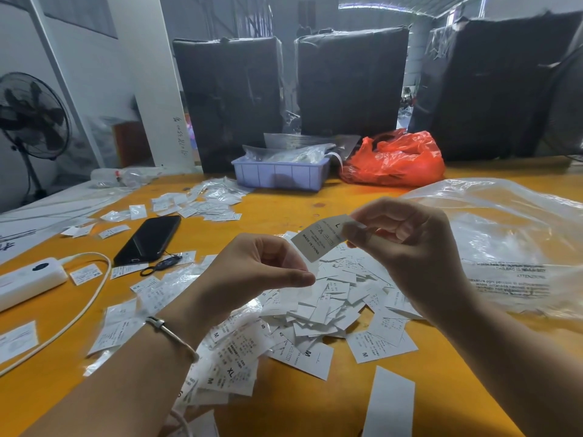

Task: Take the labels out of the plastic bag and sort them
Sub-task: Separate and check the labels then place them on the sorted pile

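At centre frame, 1 thin white printed fabric label (pixel 318 239) is pinched by the right hand (pixel 407 244); left hand (pixel 252 272) fingers pinch its lower edge. Light, limp, best held by edges.

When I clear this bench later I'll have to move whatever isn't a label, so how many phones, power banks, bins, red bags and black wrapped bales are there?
Phone: 1
Power bank: 1
Lilac bin: 1
Red bag: 1
Black wrapped bales: 3
Total: 7
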Action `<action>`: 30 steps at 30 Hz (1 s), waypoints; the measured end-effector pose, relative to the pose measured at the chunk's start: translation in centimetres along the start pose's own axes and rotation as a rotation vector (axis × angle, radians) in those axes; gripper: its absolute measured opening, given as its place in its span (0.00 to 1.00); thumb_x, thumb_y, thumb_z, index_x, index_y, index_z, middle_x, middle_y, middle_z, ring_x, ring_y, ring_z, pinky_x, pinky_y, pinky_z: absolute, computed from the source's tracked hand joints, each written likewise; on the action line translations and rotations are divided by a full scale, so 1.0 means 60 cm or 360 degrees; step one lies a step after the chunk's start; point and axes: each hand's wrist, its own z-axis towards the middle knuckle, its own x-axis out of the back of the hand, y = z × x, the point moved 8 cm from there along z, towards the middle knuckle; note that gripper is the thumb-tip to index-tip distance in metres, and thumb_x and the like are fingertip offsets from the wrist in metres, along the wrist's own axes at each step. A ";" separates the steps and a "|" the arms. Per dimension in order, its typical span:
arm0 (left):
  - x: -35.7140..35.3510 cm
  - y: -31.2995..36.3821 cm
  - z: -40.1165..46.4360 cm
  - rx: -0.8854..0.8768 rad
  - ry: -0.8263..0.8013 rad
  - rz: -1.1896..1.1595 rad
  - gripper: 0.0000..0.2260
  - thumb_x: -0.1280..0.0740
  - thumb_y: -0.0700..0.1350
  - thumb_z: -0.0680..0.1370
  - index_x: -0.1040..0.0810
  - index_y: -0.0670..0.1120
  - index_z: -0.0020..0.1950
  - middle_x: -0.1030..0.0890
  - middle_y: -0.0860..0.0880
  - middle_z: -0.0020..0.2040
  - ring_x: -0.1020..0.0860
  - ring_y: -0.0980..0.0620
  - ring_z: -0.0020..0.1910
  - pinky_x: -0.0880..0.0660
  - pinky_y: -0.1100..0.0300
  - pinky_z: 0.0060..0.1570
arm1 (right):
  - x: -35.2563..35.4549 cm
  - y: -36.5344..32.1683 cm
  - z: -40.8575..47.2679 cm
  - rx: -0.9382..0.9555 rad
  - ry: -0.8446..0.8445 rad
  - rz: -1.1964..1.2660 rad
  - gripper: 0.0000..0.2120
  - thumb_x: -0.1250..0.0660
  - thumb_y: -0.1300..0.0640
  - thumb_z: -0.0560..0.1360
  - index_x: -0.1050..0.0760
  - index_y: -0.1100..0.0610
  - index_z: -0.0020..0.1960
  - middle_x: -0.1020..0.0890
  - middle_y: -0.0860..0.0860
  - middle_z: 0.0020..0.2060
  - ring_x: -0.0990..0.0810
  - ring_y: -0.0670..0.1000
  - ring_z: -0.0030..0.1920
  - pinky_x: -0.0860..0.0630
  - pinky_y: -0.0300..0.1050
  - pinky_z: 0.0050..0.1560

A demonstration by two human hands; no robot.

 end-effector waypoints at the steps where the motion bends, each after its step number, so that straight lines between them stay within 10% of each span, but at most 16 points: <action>1: 0.000 -0.001 0.000 0.0001 0.0007 0.0003 0.08 0.22 0.47 0.62 0.16 0.46 0.36 0.15 0.47 0.38 0.17 0.55 0.39 0.23 0.69 0.39 | -0.002 0.000 -0.001 0.0004 -0.0014 -0.0042 0.03 0.27 0.66 0.70 0.19 0.60 0.39 0.15 0.51 0.35 0.17 0.52 0.37 0.19 0.52 0.41; 20: -0.002 -0.008 0.004 -0.0026 -0.0060 -0.0001 0.07 0.23 0.46 0.65 0.18 0.45 0.36 0.14 0.47 0.41 0.15 0.54 0.43 0.23 0.67 0.41 | -0.004 0.014 -0.004 -0.0037 -0.0061 -0.0101 0.08 0.28 0.70 0.68 0.19 0.59 0.36 0.17 0.54 0.32 0.21 0.57 0.34 0.25 0.51 0.35; 30: -0.010 -0.010 0.004 -0.0011 -0.0029 0.0008 0.15 0.23 0.46 0.70 0.18 0.35 0.44 0.21 0.32 0.40 0.25 0.47 0.38 0.28 0.54 0.43 | -0.039 0.033 -0.016 -0.0242 -0.0256 -0.0064 0.13 0.25 0.67 0.67 0.18 0.56 0.50 0.15 0.51 0.37 0.18 0.53 0.37 0.21 0.54 0.39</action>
